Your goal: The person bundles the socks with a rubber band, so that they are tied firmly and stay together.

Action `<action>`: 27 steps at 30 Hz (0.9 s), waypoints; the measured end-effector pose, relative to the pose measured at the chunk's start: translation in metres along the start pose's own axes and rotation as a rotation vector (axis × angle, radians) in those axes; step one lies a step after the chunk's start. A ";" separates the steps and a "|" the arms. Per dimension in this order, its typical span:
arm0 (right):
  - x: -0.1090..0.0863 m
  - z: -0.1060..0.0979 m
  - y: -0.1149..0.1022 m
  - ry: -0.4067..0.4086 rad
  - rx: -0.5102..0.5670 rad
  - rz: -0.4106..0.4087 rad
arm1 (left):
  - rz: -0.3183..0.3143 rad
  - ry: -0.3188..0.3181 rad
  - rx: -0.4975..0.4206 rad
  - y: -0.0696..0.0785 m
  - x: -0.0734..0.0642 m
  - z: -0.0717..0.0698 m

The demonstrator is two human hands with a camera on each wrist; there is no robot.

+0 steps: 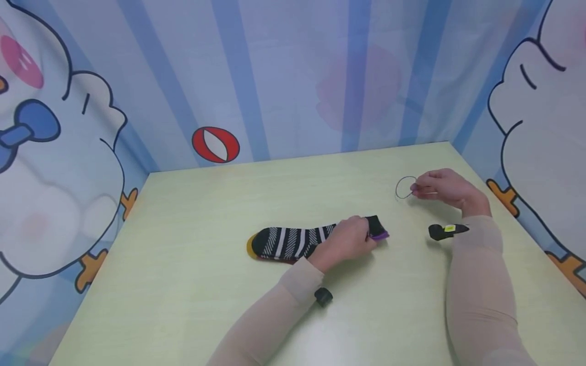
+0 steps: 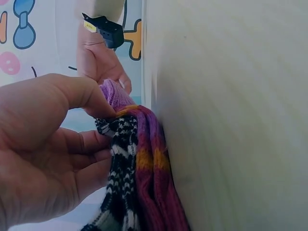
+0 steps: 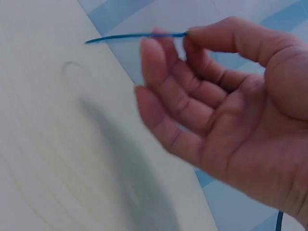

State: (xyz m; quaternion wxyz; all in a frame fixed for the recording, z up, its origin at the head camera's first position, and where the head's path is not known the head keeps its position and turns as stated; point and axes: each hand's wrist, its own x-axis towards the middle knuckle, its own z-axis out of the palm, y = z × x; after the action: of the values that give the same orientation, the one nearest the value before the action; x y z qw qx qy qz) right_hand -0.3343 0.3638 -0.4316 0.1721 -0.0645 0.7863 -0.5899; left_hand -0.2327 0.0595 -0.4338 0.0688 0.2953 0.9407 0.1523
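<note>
1. The left hand [image 1: 350, 239] lay curled on the cuff end of a striped sock [image 1: 293, 243] near the centre of the frame, thumb and fingers pinching the purple-edged opening flat on the bench [image 1: 183, 284]
2. The right hand [image 1: 441, 188], right of centre, pinched a thin loop [image 1: 405, 187] between thumb and fingertip, its other fingers loosely spread
3. Judging by this, the step in hand was gathering the sock while the loop was held ready; the next move would call for bringing loop and cuff together
4. The bench was pale green; cartoon-printed curtains [image 1: 293, 76] with blue stripes closed it in across the top and both sides of the frame
</note>
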 end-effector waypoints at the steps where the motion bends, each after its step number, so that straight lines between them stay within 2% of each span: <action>1: 0.000 0.000 0.000 0.023 0.031 -0.019 | 0.004 -0.001 0.006 0.000 0.000 0.000; 5: -0.002 0.002 -0.002 0.105 0.203 -0.099 | 0.014 -0.006 0.027 0.001 0.001 0.000; 7: -0.003 0.003 -0.004 0.106 0.317 -0.157 | 0.013 -0.009 0.027 0.001 0.001 0.000; 13: -0.002 0.004 -0.009 -0.008 0.887 -0.345 | 0.006 -0.008 0.013 0.001 0.001 0.000; 15: 0.000 0.004 -0.009 -0.034 1.063 -0.376 | 0.005 -0.005 0.007 0.001 0.000 0.000; 17: 0.000 0.002 -0.008 -0.040 1.181 -0.388 | 0.005 -0.003 0.003 0.001 0.000 0.000; 19: 0.000 0.001 -0.007 -0.030 1.253 -0.384 | 0.006 -0.005 -0.002 0.001 0.000 0.000; 21: -0.001 0.000 -0.006 -0.013 1.277 -0.379 | 0.007 -0.005 -0.003 0.000 0.000 0.000; 27: -0.004 0.001 -0.010 0.117 1.171 -0.343 | 0.013 -0.001 0.002 -0.001 0.001 0.001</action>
State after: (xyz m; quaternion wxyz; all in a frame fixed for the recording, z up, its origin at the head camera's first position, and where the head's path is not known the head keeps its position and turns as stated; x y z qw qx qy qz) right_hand -0.3313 0.3613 -0.4218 0.0380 -0.0525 0.3182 -0.9458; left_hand -0.2333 0.0595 -0.4352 0.0678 0.3017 0.9389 0.1514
